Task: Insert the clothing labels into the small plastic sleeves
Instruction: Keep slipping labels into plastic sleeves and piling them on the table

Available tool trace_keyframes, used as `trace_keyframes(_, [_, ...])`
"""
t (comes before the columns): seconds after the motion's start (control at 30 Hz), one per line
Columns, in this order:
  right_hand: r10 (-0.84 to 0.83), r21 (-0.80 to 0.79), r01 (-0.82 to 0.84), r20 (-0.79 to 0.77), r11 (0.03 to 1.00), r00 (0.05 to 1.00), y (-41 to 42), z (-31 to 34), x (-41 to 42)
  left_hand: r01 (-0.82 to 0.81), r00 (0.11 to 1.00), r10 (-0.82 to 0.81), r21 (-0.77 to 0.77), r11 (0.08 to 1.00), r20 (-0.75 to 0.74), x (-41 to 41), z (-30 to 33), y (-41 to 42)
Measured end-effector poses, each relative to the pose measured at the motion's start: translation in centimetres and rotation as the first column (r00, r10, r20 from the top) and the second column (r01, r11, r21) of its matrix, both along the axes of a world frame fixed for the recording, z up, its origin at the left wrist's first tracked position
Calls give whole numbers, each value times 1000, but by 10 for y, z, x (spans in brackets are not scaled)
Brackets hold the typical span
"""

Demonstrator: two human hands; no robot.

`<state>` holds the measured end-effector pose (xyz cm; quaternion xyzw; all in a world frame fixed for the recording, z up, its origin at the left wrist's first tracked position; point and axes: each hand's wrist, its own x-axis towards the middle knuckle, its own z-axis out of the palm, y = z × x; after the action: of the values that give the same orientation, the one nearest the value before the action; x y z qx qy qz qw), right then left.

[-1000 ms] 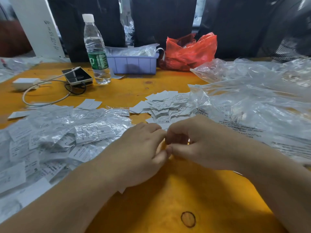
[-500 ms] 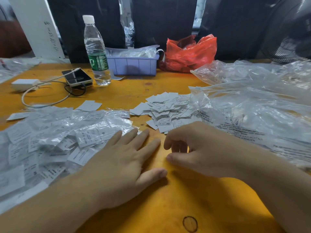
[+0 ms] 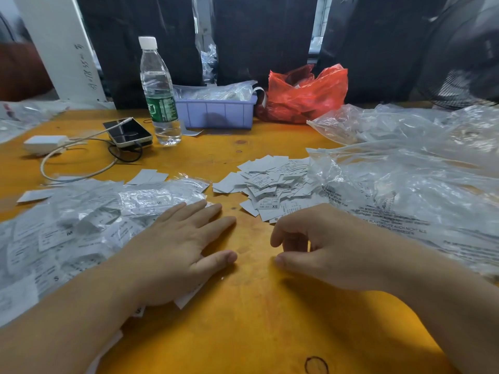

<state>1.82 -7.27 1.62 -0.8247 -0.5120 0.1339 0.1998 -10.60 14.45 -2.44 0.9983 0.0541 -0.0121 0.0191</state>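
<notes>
my left hand (image 3: 172,255) lies flat, fingers straight, palm down on the edge of the filled sleeves pile (image 3: 81,228), pinning a sleeved label whose long axis runs toward me. my right hand (image 3: 324,247) hovers with fingers loosely curled, holding nothing i can see. loose labels (image 3: 272,184) sit just beyond the right hand, lying every which way. bare orange counter (image 3: 253,314) lies between the hands and toward me. big clear bags (image 3: 405,179) crowd the right hand's outer side.

Surface (image 3: 243,333): orange-yellow. Labels (image 3: 270,184): white, black print. Tray (image 3: 216,114): lavender. Bag (image 3: 305,95) at 1 o'clock: red. Bottle (image 3: 159,93): clear, white cap, green band.
</notes>
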Motion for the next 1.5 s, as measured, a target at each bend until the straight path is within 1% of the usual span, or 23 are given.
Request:
trace_keyframes(0.1, [5,7,-5,16,1000,1000,-1,-1,0,-2,1000,2,10,1000,9,1,-1,1])
trace_keyframes(0.2, [-2,35,-1,76,999,997,-1,1,0,-11,999,10,36,999,36,1,-2,1])
trace_keyframes(0.33, [-28,137,5,162,991,986,-4,7,3,-31,995,17,139,990,98,0,1,-1])
trace_keyframes(0.47, [-92,252,35,221,967,971,-7,12,4,-29,985,-7,211,977,170,6,15,-10])
trace_keyframes(0.53, [-128,299,44,265,953,956,-8,13,3,-53,983,22,171,984,182,18,25,-21])
trace_keyframes(0.6, [-168,334,64,293,940,941,-8,15,4,-114,975,103,49,992,196,35,34,-39])
trace_keyframes(0.63, [-188,341,79,300,937,935,-9,15,5,-143,973,138,14,990,186,44,37,-50])
trace_keyframes(0.7, [-228,338,123,292,933,929,-9,16,10,-180,975,176,20,983,133,63,35,-71])
trace_keyframes(0.77, [-261,320,170,267,932,928,-10,15,16,-181,981,179,15,983,77,74,30,-88])
trace_keyframes(0.8, [-269,309,186,254,933,929,-10,15,18,-169,983,169,3,986,72,77,26,-93])
trace_keyframes(0.83, [-271,302,194,237,933,933,-10,14,19,-155,983,154,-4,988,95,79,23,-95])
trace_keyframes(0.93, [-253,294,190,194,937,948,-9,10,17,-97,968,87,33,995,235,78,15,-87])
trace_keyframes(0.97, [-245,289,184,194,939,950,-8,9,17,-80,965,71,24,997,253,78,13,-82])
trace_keyframes(1.03, [-236,294,169,207,941,950,-7,8,16,-54,969,57,-22,998,239,78,12,-78])
trace_keyframes(1.07, [-237,302,167,213,939,948,-7,9,16,-49,973,52,-18,999,226,80,12,-78])
trace_keyframes(1.17, [-257,326,174,230,929,939,-8,11,16,-96,969,76,74,993,235,85,11,-84])
trace_keyframes(1.23, [-263,337,178,225,924,938,-9,13,16,-117,954,77,122,986,291,88,9,-86])
trace_keyframes(1.3, [-249,320,176,200,931,948,-8,13,15,-102,936,42,157,982,350,88,6,-87])
trace_keyframes(1.4, [-219,248,170,187,954,958,-6,10,12,-87,912,23,138,987,409,84,8,-87])
trace_keyframes(1.5, [-217,247,166,194,955,957,-4,10,11,-64,877,12,92,994,480,80,11,-89])
